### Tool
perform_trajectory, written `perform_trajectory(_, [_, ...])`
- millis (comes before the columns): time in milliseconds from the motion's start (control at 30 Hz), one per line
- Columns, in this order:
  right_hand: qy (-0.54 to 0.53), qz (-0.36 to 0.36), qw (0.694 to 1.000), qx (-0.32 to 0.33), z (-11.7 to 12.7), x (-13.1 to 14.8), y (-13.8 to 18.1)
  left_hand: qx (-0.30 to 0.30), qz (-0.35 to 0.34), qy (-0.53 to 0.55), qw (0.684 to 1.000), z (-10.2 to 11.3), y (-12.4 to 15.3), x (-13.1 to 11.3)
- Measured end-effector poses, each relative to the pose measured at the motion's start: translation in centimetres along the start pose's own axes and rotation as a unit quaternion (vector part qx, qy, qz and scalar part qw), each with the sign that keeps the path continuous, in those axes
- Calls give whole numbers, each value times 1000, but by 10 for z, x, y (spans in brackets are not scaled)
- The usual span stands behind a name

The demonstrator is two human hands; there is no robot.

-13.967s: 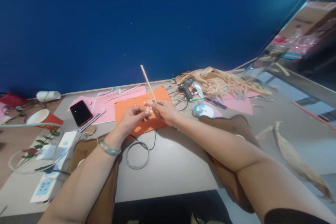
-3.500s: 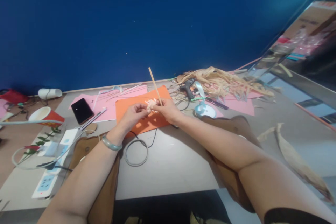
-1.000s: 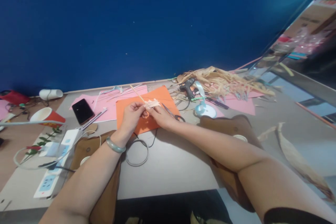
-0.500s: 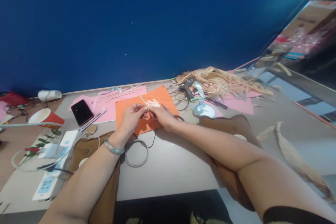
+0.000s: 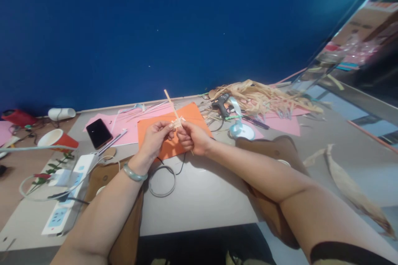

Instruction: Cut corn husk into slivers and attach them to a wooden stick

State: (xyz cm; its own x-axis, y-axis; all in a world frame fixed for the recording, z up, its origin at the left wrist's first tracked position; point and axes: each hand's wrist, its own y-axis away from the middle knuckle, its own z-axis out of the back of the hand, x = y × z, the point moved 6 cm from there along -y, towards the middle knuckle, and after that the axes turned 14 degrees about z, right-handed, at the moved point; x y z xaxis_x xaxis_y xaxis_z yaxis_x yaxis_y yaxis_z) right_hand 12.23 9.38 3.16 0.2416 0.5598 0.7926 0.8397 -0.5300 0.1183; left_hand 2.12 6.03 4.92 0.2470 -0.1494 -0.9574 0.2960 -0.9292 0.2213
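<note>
Far left: orange paper cup (image 5: pixel 59 138), tilted toward us; power strip (image 5: pixel 70 198) with cables, angled, its lower end near the table's front edge. Phone (image 5: pixel 99 133) is next, at the left end of a pink sheet (image 5: pixel 128 134). Left forearm crosses over a brown pad (image 5: pixel 99 178); cable loop (image 5: pixel 162 181) lies just right of it.

Left hand (image 5: pixel 158 136): thumb and index pinched on pale strips (image 5: pixel 177 123) at the stick. Strips are small and part covered by fingers, so I can't swear whether they're fixed on. Pale stick (image 5: pixel 171 102) sits between the hands, above the orange sheet (image 5: pixel 192 114), tilted, top end free and leaning left toward the blue wall (image 5: pixel 192 29). Right hand (image 5: pixel 195 137) is curled around the lower stick, a short tip poking out below the fingers.

Room: grey tabletop (image 5: pixel 199 207) between the forearms, sheet's near edge to front edge. Right side tighter at the back: glue gun (image 5: pixel 222 105), ribbon spool (image 5: pixel 245 132), husk pile (image 5: pixel 255 93) up near the wall. Loose husk (image 5: pixel 351 186) far right.
</note>
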Motion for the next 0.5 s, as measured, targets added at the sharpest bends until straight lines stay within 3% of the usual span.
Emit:
perform_trajectory(167, [-8,13,1000,-3,0,17,5,-13,-7,0,1000,11,-1,-4])
perform_trajectory(333, [22,144,986,-80,19,57,2,-39,-18,50,998,32,-4,-14])
perform_trajectory(433, [103,104,980,-136,29,44,-2,-26,-26,56,998,26,-4,-12])
perform_trajectory(500, [195,80,971,-110,26,30,-4,-19,-22,37,999,17,-4,-5])
